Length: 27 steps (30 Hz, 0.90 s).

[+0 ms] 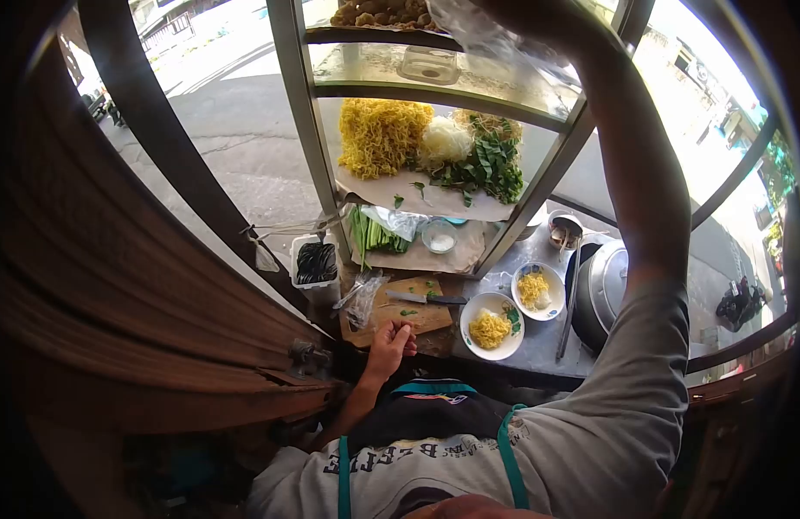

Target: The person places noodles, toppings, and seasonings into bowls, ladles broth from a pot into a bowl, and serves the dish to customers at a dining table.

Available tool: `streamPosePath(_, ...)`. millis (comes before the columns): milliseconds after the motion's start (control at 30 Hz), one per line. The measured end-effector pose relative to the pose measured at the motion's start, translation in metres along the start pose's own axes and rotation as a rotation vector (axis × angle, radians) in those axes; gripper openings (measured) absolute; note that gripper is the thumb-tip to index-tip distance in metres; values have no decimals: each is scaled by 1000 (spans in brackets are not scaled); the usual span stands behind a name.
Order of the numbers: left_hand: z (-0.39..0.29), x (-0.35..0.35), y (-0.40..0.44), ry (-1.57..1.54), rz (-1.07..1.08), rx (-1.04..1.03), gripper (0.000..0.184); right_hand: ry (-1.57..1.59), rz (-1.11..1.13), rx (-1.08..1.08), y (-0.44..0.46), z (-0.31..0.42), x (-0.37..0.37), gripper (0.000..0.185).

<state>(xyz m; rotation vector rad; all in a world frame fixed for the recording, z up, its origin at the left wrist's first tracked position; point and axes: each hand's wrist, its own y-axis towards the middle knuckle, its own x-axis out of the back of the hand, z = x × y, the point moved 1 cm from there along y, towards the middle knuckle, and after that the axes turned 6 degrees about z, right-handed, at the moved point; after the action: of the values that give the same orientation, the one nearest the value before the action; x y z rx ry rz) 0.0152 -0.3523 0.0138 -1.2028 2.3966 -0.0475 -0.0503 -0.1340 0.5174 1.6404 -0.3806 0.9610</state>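
Note:
My left hand (391, 346) is low over the near edge of the wooden cutting board (430, 322), its fingers curled together. Whether anything is inside them is hidden. A knife (427, 298) with a black handle lies across the board among bits of green leaf. My right arm reaches up to the top shelf, and my right hand (538, 22) is partly cut off by the frame edge, beside a clear plastic bag (495, 30); its fingers cannot be made out. Two bowls, a nearer one (478, 350) and a farther one (551, 310), hold yellow noodles, the nearer one with greens.
Shelves of the glass case hold yellow noodles (378, 138), white noodles (446, 141) and cut greens (493, 164). Below are long green stalks (378, 235) and a small bowl (439, 236). A lidded pot (609, 281) and a ladle (568, 311) are at right; a white container (316, 290) is left.

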Motion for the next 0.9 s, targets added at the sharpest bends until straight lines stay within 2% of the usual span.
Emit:
streamPosePath(133, -8, 4, -6, -3, -3, -34, 16, -148, 182, 27, 107, -26, -66, 21)
streamPosePath(267, -9, 16, -13, -7, -34, -57, 16, -223, 383, -77, 151, -49, -112, 21)
streamPosePath(433, -10, 34, -17, -2, -55, -40, 17, -257, 487, -165, 155, -49, -123, 21)
streamPosePath(900, -9, 31, -14, 5, -24, -40, 20, -261, 475, -185, 142, -41, -131, 20)
